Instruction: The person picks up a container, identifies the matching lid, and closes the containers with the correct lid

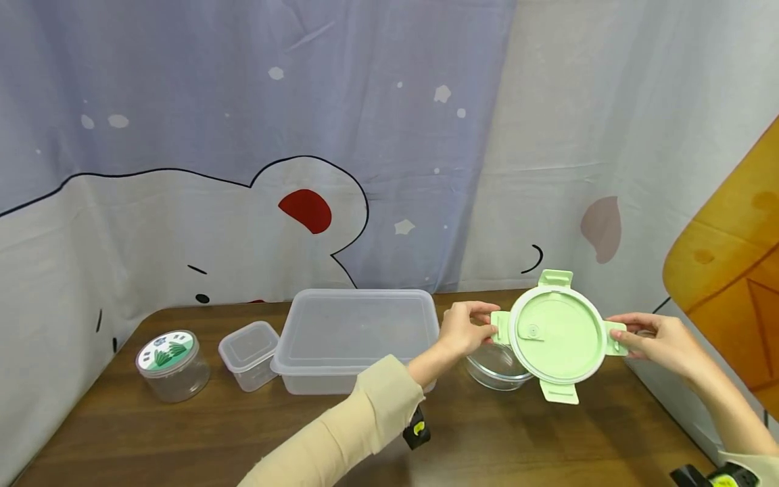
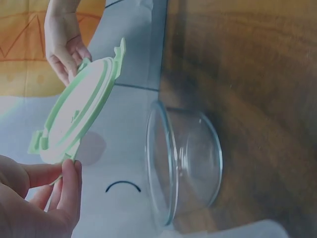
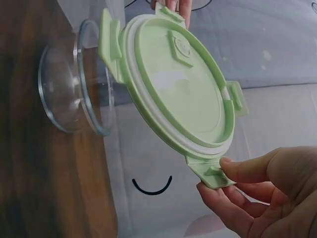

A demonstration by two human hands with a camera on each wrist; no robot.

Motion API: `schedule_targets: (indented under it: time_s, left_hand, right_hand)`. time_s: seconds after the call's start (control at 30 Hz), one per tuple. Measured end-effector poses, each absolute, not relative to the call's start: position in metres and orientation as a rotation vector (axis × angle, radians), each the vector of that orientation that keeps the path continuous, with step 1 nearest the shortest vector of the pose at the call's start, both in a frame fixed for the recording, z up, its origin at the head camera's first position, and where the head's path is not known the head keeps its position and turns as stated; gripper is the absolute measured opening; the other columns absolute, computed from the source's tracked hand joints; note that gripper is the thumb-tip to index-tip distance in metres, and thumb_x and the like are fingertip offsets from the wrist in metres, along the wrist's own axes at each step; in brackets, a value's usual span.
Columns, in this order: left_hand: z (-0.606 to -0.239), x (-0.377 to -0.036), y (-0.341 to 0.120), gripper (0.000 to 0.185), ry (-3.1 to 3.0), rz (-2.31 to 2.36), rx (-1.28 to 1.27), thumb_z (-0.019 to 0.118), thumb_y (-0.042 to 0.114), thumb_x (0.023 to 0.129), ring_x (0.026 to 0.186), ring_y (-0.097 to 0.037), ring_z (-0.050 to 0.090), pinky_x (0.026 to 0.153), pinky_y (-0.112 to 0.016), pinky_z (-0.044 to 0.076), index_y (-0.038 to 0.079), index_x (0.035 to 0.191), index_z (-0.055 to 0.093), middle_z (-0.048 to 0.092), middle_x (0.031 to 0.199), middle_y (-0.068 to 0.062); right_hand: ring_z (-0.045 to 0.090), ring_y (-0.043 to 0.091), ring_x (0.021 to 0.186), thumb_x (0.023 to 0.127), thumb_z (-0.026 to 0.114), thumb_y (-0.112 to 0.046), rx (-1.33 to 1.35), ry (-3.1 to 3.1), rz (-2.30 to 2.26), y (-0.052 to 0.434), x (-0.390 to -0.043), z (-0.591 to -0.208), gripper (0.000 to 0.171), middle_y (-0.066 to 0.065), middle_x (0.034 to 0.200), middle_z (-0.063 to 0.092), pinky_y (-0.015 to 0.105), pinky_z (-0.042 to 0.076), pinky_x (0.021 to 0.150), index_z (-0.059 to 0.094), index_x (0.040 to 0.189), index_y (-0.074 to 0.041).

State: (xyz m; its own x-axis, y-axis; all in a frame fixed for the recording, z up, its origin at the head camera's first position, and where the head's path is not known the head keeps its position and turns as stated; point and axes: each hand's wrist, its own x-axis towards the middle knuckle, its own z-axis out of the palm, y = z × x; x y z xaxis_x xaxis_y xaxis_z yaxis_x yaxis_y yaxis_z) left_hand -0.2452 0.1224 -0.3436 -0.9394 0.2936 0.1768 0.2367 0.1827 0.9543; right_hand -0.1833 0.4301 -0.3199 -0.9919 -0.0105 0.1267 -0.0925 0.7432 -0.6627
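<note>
Both hands pinch opposite side tabs of the green lid [image 1: 556, 336], left hand [image 1: 464, 329] and right hand [image 1: 660, 343] keeping it tilted, clear above the glass bowl [image 1: 496, 368] on the table [image 1: 182, 433].

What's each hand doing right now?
Left hand: pinching a clip tab of the green round lid.
Right hand: pinching the opposite tab of that lid.
</note>
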Motion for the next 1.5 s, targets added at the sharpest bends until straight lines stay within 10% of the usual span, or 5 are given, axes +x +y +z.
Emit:
schedule_targets:
  time_s: [0.7,1.2,1.5]
  left_hand:
    - [-0.329,-0.287,0.115,0.026,2.685,1.910,0.631,0.074,-0.002,0.077,0.071,-0.013,0.071,0.066,-0.013,0.051,0.009,0.100,0.076,0.074,0.083,-0.008]
    - [-0.339,-0.301,0.101,0.024,2.915,1.658,0.780,0.068,-0.005,0.077,0.069,-0.010,0.070,0.062,-0.012,0.049,0.012,0.090,0.078,0.076,0.083,-0.002]
    - [-0.357,-0.304,0.092,0.027,3.039,1.280,1.043,0.066,-0.008,0.077,0.073,-0.008,0.069,0.064,-0.011,0.050,0.013,0.087,0.078,0.076,0.084,0.000]
  right_hand:
    - [0.055,-0.018,0.065,0.092,0.064,-0.032,0.038,-2.522,0.827,0.409,-0.237,-0.315,0.037,-0.035,0.076,0.056,0.013,0.045,0.055,0.066,0.115,-0.004]
    - [0.049,-0.027,0.079,0.087,0.067,-0.001,0.172,-2.343,0.991,0.390,-0.270,-0.355,0.018,-0.040,0.085,0.048,0.000,0.042,0.067,0.061,0.101,0.007]
    - [0.045,-0.027,0.084,0.083,0.063,0.014,0.215,-2.335,0.998,0.381,-0.274,-0.390,0.012,0.030,0.103,0.066,-0.004,0.041,0.074,0.056,0.092,0.009]
